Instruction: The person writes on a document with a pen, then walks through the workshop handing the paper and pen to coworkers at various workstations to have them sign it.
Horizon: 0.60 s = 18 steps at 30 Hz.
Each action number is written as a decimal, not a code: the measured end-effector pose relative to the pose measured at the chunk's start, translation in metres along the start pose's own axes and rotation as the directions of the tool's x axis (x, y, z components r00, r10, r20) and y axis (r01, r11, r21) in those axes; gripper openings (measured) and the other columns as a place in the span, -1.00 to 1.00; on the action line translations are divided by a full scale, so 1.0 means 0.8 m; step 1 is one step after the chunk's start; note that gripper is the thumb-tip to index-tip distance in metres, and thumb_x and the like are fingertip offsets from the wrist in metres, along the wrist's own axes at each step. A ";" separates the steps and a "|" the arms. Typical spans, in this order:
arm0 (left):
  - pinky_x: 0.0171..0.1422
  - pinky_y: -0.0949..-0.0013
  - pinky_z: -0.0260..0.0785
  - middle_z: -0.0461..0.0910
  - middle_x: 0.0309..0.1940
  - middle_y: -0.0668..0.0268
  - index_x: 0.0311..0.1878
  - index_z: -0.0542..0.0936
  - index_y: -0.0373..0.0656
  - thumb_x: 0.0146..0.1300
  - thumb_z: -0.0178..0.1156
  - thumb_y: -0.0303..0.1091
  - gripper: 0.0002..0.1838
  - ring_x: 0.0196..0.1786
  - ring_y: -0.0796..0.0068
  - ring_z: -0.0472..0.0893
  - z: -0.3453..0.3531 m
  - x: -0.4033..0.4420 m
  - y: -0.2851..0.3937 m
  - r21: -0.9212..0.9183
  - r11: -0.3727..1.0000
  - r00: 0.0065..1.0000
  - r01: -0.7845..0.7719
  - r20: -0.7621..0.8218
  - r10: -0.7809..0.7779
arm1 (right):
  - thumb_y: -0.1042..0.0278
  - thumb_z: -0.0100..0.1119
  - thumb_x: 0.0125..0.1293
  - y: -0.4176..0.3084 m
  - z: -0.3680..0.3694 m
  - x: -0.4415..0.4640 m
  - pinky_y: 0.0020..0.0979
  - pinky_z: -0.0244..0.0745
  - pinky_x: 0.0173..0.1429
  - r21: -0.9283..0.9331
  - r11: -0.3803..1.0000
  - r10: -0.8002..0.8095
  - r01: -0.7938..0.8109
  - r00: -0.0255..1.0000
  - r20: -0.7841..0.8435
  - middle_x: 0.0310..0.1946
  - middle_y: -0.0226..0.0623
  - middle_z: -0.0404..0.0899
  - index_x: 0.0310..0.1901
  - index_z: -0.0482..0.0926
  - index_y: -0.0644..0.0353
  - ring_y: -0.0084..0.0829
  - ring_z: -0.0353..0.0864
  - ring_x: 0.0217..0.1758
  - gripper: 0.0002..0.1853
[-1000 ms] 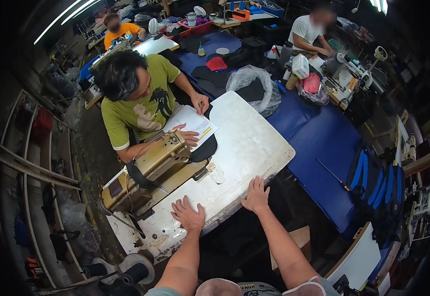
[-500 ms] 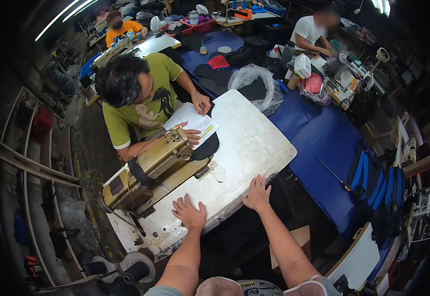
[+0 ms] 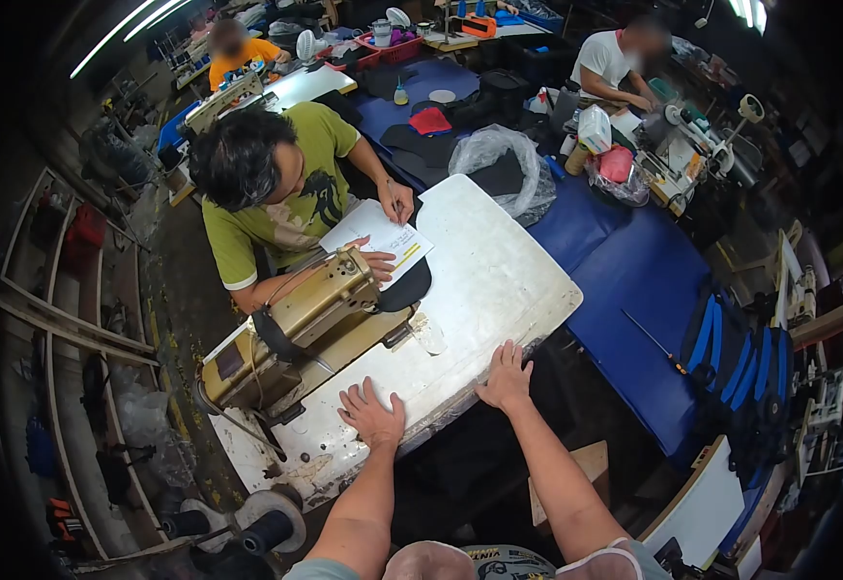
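My left hand (image 3: 372, 414) rests with spread fingers on the white tabletop (image 3: 499, 261), near its front edge and just in front of a gold sewing machine (image 3: 296, 329). My right hand (image 3: 507, 375) lies on the same front edge farther right, fingers apart, holding nothing. Across the table a person in a green shirt (image 3: 281, 193) leans over a printed paper (image 3: 378, 242), one hand flat on it and the other with a pen. Black material (image 3: 410, 288) shows under the paper.
A blue-covered table (image 3: 634, 290) stands behind and to the right, bearing a clear plastic bag (image 3: 508, 169), a red cloth (image 3: 429, 121) and a screwdriver (image 3: 654, 341). Two more people sit at the back. Thread spools (image 3: 269, 532) are at lower left, beside a shelf rack (image 3: 64, 338).
The co-worker's pen hand has shifted slightly over the paper. My hands stay in place on the table, and the view has moved very slightly.
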<state>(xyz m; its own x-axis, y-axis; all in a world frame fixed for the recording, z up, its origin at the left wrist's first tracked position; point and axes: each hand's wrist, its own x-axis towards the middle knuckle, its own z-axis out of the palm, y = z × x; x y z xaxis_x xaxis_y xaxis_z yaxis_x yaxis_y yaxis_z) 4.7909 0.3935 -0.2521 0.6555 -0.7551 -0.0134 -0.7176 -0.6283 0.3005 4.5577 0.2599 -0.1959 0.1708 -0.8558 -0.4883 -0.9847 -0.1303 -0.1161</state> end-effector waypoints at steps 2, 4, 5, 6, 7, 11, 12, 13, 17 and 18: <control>0.64 -0.34 -0.36 0.13 0.47 0.06 0.52 0.27 0.00 0.22 0.16 0.11 -0.18 0.64 -0.14 -0.11 -0.001 0.000 0.000 -0.005 1.000 1.000 0.003 0.006 -0.003 | -0.16 0.32 0.23 0.000 0.000 0.000 0.27 -0.14 0.66 -0.006 1.000 0.002 -0.002 1.000 -0.004 0.68 0.09 -0.20 0.60 -0.05 0.38 0.08 -0.22 0.74 0.13; 0.64 -0.33 -0.34 0.15 0.46 0.06 0.51 0.28 -0.01 0.21 0.17 0.10 -0.19 0.63 -0.12 -0.08 -0.002 0.000 0.001 0.003 1.000 1.000 0.003 -0.003 -0.003 | -0.16 0.32 0.23 -0.001 0.000 0.001 0.27 -0.15 0.66 -0.010 1.000 0.001 -0.001 1.000 -0.006 0.68 0.09 -0.20 0.60 -0.05 0.38 0.08 -0.22 0.74 0.13; 0.64 -0.32 -0.32 0.16 0.46 0.07 0.50 0.29 -0.01 0.21 0.18 0.10 -0.19 0.62 -0.11 -0.06 -0.003 0.000 0.002 0.011 1.000 1.000 0.003 -0.011 -0.003 | -0.16 0.33 0.22 -0.001 0.000 0.001 0.27 -0.16 0.66 -0.015 1.000 0.002 -0.002 1.000 -0.005 0.68 0.09 -0.19 0.60 -0.04 0.39 0.08 -0.22 0.74 0.14; 0.64 -0.30 -0.29 0.17 0.45 0.08 0.49 0.30 -0.01 0.21 0.18 0.09 -0.20 0.62 -0.10 -0.03 -0.003 0.000 0.003 0.018 1.000 1.000 0.002 -0.020 -0.002 | -0.16 0.33 0.22 -0.002 0.000 0.001 0.27 -0.17 0.66 -0.020 1.000 0.002 -0.002 1.000 -0.003 0.67 0.09 -0.19 0.60 -0.04 0.39 0.08 -0.21 0.74 0.14; 0.64 -0.30 -0.29 0.17 0.45 0.08 0.49 0.30 -0.01 0.21 0.18 0.09 -0.20 0.62 -0.10 -0.03 -0.003 0.000 0.003 0.018 1.000 1.000 0.003 -0.020 -0.002 | -0.16 0.33 0.22 -0.002 0.000 0.001 0.26 -0.18 0.67 -0.024 1.000 0.003 -0.003 1.000 -0.002 0.67 0.10 -0.19 0.60 -0.04 0.39 0.08 -0.21 0.73 0.14; 0.64 -0.31 -0.29 0.17 0.45 0.08 0.48 0.31 -0.01 0.21 0.18 0.09 -0.21 0.61 -0.10 -0.03 -0.003 0.000 0.003 0.022 1.000 1.000 0.000 -0.027 0.001 | -0.17 0.33 0.22 -0.003 -0.001 0.002 0.26 -0.19 0.67 -0.035 0.999 0.005 -0.005 1.000 0.003 0.67 0.11 -0.18 0.60 -0.04 0.39 0.09 -0.20 0.73 0.14; 0.64 -0.31 -0.29 0.17 0.45 0.08 0.48 0.31 -0.01 0.21 0.19 0.09 -0.21 0.61 -0.10 -0.03 -0.003 -0.001 0.003 0.023 1.000 1.000 0.000 -0.026 0.001 | -0.17 0.33 0.22 -0.002 0.000 0.001 0.26 -0.19 0.67 -0.036 0.999 0.005 -0.005 1.000 0.004 0.67 0.11 -0.18 0.60 -0.04 0.39 0.09 -0.20 0.73 0.14; 0.64 -0.31 -0.29 0.17 0.45 0.08 0.48 0.31 -0.01 0.21 0.19 0.09 -0.21 0.61 -0.10 -0.03 -0.003 -0.001 0.003 0.023 1.000 1.000 0.000 -0.026 0.001 | -0.17 0.32 0.22 -0.002 0.000 0.002 0.26 -0.20 0.67 -0.035 0.999 0.006 -0.006 1.000 0.008 0.67 0.11 -0.19 0.60 -0.04 0.39 0.09 -0.21 0.73 0.14; 0.63 -0.31 -0.28 0.18 0.44 0.07 0.48 0.30 -0.01 0.21 0.19 0.09 -0.21 0.61 -0.11 -0.02 -0.003 -0.001 0.002 0.021 1.000 1.000 -0.006 -0.030 0.006 | -0.20 0.32 0.23 -0.001 0.003 0.003 0.26 -0.19 0.67 -0.042 0.999 0.006 -0.006 1.000 0.013 0.67 0.11 -0.19 0.60 -0.04 0.39 0.09 -0.21 0.73 0.15; 0.63 -0.31 -0.28 0.18 0.44 0.07 0.49 0.30 -0.01 0.21 0.19 0.09 -0.20 0.61 -0.11 -0.02 -0.003 0.000 0.002 0.019 1.000 0.999 -0.009 -0.032 0.009 | -0.23 0.32 0.23 -0.001 0.004 0.005 0.26 -0.17 0.67 -0.051 0.999 0.007 -0.006 1.000 0.008 0.67 0.11 -0.18 0.60 -0.04 0.39 0.10 -0.21 0.73 0.15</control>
<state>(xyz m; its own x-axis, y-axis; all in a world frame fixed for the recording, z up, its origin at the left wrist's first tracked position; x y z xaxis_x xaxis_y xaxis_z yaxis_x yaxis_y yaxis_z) 4.7899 0.3931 -0.2492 0.6561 -0.7544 0.0204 -0.7276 -0.6251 0.2825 4.5595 0.2585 -0.2004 0.1646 -0.8526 -0.4960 -0.9862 -0.1503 -0.0691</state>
